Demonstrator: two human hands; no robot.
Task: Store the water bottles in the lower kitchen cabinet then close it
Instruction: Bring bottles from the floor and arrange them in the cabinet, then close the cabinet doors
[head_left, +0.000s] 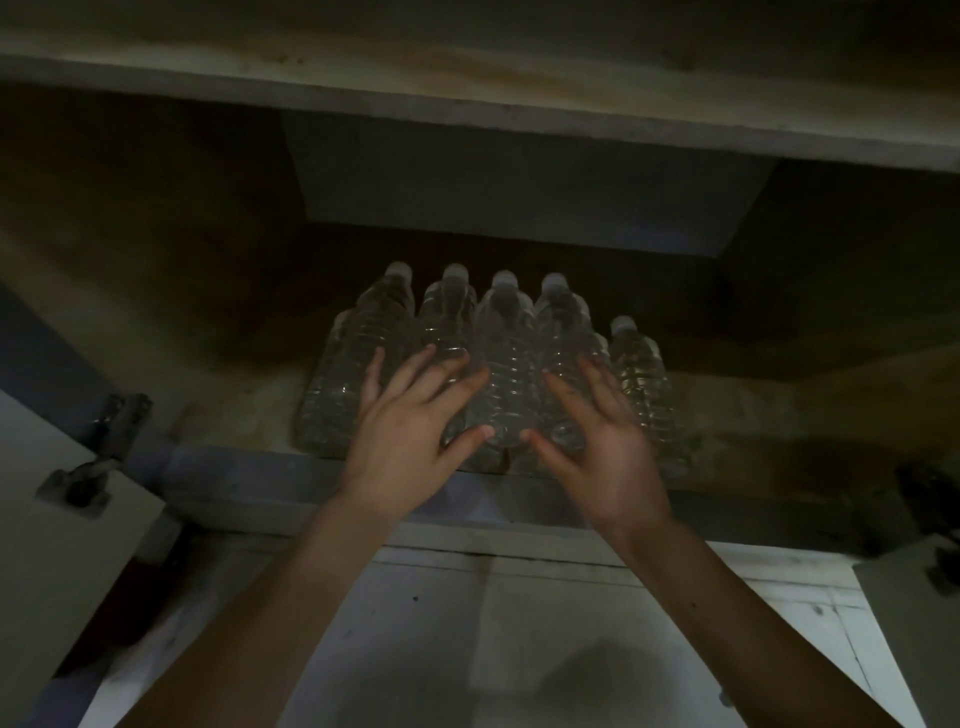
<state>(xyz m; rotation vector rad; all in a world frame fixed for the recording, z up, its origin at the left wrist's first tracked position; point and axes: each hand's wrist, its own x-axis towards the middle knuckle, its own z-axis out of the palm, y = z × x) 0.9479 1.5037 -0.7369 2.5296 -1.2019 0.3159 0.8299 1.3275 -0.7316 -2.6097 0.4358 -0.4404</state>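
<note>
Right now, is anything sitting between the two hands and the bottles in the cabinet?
Nothing visible. The left hand and right hand, fingers spread, are right at the water bottles standing on the cabinet floor, with no object between them. Whether the fingers touch the plastic is unclear in the dim light.

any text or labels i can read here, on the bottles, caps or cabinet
None can be read.
Bottles: clear ribbed plastic, no label or print showing in the dim light.
Caps: plain pale tops, no marks to make out.
Cabinet: bare surfaces, no sticker or sign.
Door and its hinge: no writing visible.
</note>
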